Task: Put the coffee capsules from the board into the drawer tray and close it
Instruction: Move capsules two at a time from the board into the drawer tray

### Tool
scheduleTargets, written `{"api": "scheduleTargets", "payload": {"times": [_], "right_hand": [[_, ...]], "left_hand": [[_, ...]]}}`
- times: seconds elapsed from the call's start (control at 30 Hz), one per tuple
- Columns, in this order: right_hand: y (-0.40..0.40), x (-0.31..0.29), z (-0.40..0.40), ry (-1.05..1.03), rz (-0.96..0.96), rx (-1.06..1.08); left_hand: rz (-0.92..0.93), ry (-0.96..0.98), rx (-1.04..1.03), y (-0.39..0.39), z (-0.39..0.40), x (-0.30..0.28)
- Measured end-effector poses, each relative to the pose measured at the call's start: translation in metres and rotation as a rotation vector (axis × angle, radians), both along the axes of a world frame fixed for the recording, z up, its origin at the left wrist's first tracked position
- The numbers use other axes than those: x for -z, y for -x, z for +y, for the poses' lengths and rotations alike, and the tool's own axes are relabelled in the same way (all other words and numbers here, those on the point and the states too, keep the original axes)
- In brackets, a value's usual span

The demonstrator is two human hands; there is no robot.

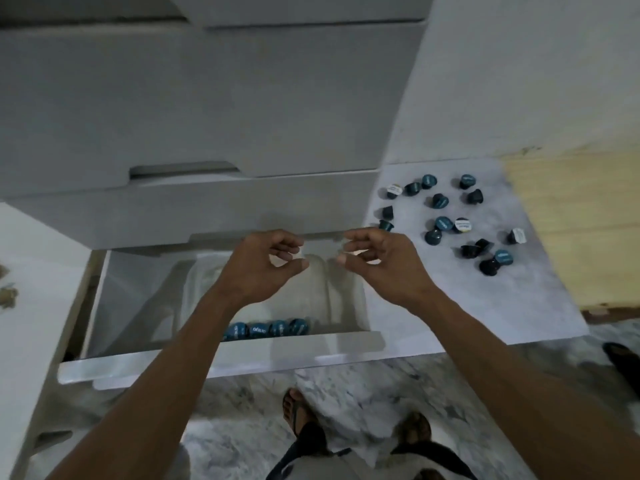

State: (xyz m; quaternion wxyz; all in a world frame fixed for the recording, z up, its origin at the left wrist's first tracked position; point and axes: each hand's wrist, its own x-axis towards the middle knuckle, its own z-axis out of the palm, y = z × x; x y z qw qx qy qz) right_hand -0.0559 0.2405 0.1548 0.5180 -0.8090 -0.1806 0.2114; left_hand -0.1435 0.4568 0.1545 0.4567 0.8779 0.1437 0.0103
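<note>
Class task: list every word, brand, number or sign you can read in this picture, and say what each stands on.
Nothing can be read for certain.
Teal capsules in the drawer tray: white lettering, blurred.
Capsules on the board: lid print too small.
White-lidded capsule: label blurred.

drawer (221, 362): glossy white | capsules (443, 223): shiny teal foil | floor (363, 382): polished marble

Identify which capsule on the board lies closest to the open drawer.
The dark teal capsule at the board's left edge, right beside the drawer and just above the right hand. Every other board capsule sits farther right.
</note>
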Motion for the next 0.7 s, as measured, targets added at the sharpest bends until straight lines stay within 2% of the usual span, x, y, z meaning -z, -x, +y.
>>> {"api": "scheduleTargets", "payload": {"times": [0.27,0.5,0.7], "right_hand": [[-0.047,-0.013,-0.163,-0.091,-0.022,0.259],[-0.081,0.005,-0.315,0.008,-0.018,0.384],[-0.123,0.031,-0.367,0.102,0.009,0.430]], "left_hand": [[-0.135,0.084,-0.008,-0.069,-0.166,-0.028],[-0.050,0.123,0.025,-0.114,-0.310,0.015],[0.050,0.075,-0.059,-0.139,-0.357,0.054]]}}
